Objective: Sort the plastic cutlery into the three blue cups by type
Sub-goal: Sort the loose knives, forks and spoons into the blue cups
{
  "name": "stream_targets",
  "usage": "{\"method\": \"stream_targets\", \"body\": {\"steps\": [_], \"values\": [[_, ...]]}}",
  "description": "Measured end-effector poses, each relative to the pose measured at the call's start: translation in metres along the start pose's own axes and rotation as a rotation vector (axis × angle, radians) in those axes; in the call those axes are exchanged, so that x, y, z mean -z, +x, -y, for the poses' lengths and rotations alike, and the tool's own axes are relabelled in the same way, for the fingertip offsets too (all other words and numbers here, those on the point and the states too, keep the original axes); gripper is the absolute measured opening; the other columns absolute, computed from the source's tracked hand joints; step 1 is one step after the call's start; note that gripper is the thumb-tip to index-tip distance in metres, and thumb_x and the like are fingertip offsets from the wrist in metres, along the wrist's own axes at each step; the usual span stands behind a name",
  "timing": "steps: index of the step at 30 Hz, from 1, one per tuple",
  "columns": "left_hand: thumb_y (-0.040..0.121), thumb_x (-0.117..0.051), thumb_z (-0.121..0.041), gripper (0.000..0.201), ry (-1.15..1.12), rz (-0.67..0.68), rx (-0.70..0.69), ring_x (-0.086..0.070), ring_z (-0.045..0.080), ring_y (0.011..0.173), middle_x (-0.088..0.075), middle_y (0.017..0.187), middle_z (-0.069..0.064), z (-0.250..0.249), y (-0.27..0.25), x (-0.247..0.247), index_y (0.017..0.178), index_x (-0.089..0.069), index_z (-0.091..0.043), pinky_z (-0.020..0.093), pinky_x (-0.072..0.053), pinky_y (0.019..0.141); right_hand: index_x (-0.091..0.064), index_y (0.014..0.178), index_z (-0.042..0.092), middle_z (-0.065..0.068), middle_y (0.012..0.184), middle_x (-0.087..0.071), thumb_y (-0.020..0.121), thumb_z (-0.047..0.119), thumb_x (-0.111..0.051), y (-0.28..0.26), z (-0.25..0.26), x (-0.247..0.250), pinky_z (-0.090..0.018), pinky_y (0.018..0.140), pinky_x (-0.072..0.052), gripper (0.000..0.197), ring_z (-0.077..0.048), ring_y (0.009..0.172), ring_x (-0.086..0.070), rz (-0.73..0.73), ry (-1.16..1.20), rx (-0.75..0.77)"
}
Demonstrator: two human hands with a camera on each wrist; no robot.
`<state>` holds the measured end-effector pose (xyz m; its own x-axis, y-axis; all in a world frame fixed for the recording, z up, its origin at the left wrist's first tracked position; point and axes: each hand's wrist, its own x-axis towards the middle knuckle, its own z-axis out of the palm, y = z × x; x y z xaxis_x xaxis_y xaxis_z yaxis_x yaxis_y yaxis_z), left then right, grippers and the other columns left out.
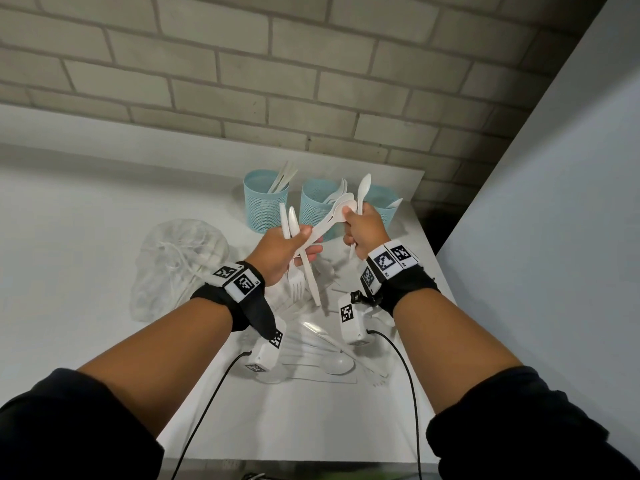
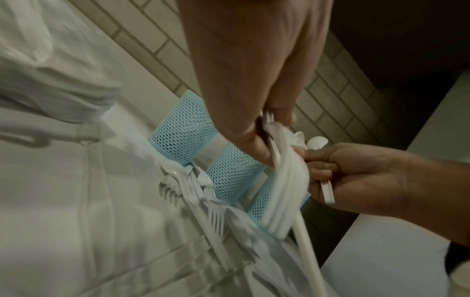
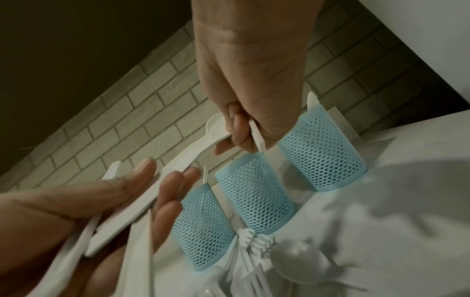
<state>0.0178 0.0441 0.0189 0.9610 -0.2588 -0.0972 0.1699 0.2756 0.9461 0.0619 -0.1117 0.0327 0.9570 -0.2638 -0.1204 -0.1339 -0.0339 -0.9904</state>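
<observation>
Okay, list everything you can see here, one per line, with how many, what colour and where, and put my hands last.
mesh cups: three, light blue, in a row by the brick wall, each holding some white cutlery.
loose cutlery: a pile, count unclear, white, on the table below the hands.
plastic bag: one, clear, on the table left of the cups.
table: one, white, against the wall.
brick wall: grey-beige, behind the table.
wrist cameras: two, white, with black straps and cables.
left hand: holds a bundle of white cutlery.
right hand: holds an upright spoon and pinches a spoon in the bundle.
</observation>
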Motion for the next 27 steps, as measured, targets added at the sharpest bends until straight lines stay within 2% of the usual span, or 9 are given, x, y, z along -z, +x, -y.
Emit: {"method": "stream_targets", "body": {"steps": [3, 5, 7, 8, 10, 12, 15, 21, 27], "values": [[0.095, -0.049, -0.006, 0.013, 0.052, 0.026, 0.021, -0.068, 0.011, 0.065, -0.064, 0.086, 0.012, 0.002, -0.001, 0.000, 0.100, -0.060, 0.000, 0.029, -0.054, 0.071, -0.051, 0.099, 0.014, -0.003, 0.066, -0.042, 0.096, 0.008, -0.042, -0.004, 0.000, -0.005, -0.021, 0.038, -0.026, 0.011, -0.010, 0.046, -0.029, 0.010, 0.029, -0.018], [0.094, -0.050, -0.002, 0.019, 0.082, 0.021, 0.047, -0.067, 0.011, 0.065, -0.064, 0.087, 0.012, 0.003, 0.000, 0.000, 0.111, -0.057, 0.003, 0.026, -0.057, 0.070, -0.053, 0.089, 0.014, -0.014, 0.065, -0.049, 0.096, 0.008, -0.041, -0.006, 0.000, -0.010, -0.020, 0.038, -0.025, 0.015, -0.009, 0.043, -0.029, 0.005, 0.066, -0.061], [0.093, -0.050, -0.001, 0.022, 0.102, 0.026, 0.059, -0.068, 0.009, 0.064, -0.065, 0.088, 0.011, 0.003, 0.000, -0.001, 0.114, -0.056, 0.002, 0.025, -0.057, 0.070, -0.054, 0.084, 0.014, -0.037, 0.090, -0.061, 0.096, 0.011, -0.041, -0.007, -0.001, -0.013, -0.020, 0.037, -0.025, 0.018, -0.006, 0.035, -0.028, 0.011, 0.110, -0.088], [0.093, -0.051, -0.002, 0.022, 0.110, 0.023, 0.059, -0.068, 0.008, 0.064, -0.065, 0.088, 0.010, 0.003, -0.001, -0.001, 0.114, -0.056, 0.001, 0.025, -0.057, 0.070, -0.056, 0.084, 0.013, -0.038, 0.103, -0.059, 0.096, 0.013, -0.042, -0.006, -0.002, -0.014, -0.019, 0.036, -0.026, 0.019, -0.006, 0.034, -0.028, 0.017, 0.125, -0.086], [0.093, -0.051, -0.001, 0.021, 0.114, 0.010, 0.055, -0.069, 0.008, 0.064, -0.065, 0.089, 0.010, 0.004, -0.001, -0.001, 0.114, -0.056, -0.002, 0.025, -0.057, 0.070, -0.056, 0.080, 0.013, -0.028, 0.082, -0.063, 0.097, 0.020, -0.043, -0.007, -0.002, -0.016, -0.019, 0.037, -0.027, 0.023, -0.007, 0.037, -0.029, 0.010, 0.109, -0.061], [0.092, -0.052, -0.001, 0.023, 0.107, -0.009, 0.056, -0.069, 0.009, 0.065, -0.066, 0.089, 0.009, 0.006, -0.002, -0.001, 0.115, -0.056, -0.002, 0.026, -0.057, 0.071, -0.054, 0.075, 0.012, -0.005, 0.059, -0.045, 0.097, 0.035, -0.043, -0.008, 0.000, -0.018, -0.021, 0.041, -0.029, 0.034, -0.010, 0.042, -0.032, -0.023, 0.024, -0.037], [0.092, -0.052, -0.001, 0.025, 0.103, -0.047, 0.057, -0.068, 0.007, 0.064, -0.066, 0.089, 0.007, 0.008, -0.001, 0.000, 0.117, -0.056, -0.001, 0.028, -0.056, 0.074, -0.055, 0.082, 0.009, 0.000, 0.056, -0.040, 0.096, 0.054, -0.031, -0.007, 0.001, -0.021, -0.023, 0.041, -0.030, 0.053, -0.011, 0.042, -0.034, -0.059, 0.021, -0.088], [0.092, -0.053, -0.001, 0.026, 0.102, -0.107, 0.041, -0.067, 0.007, 0.061, -0.065, 0.085, 0.007, 0.008, 0.000, 0.002, 0.118, -0.058, 0.001, 0.025, -0.056, 0.067, -0.057, 0.075, 0.009, -0.003, 0.058, -0.041, 0.097, 0.028, -0.049, -0.012, -0.001, -0.022, -0.024, 0.048, -0.037, 0.030, -0.013, 0.049, -0.039, 0.009, 0.224, -0.120], [0.090, -0.057, -0.001, 0.023, 0.153, -0.200, 0.004, -0.061, 0.008, 0.053, -0.062, 0.074, 0.008, 0.007, 0.002, 0.001, 0.112, -0.062, 0.001, 0.014, -0.046, 0.045, -0.062, 0.081, 0.007, -0.001, 0.055, -0.050, 0.090, 0.021, -0.060, -0.012, -0.008, -0.020, -0.025, 0.054, -0.045, 0.017, -0.013, 0.045, -0.049, 0.081, 0.347, -0.113]]}}
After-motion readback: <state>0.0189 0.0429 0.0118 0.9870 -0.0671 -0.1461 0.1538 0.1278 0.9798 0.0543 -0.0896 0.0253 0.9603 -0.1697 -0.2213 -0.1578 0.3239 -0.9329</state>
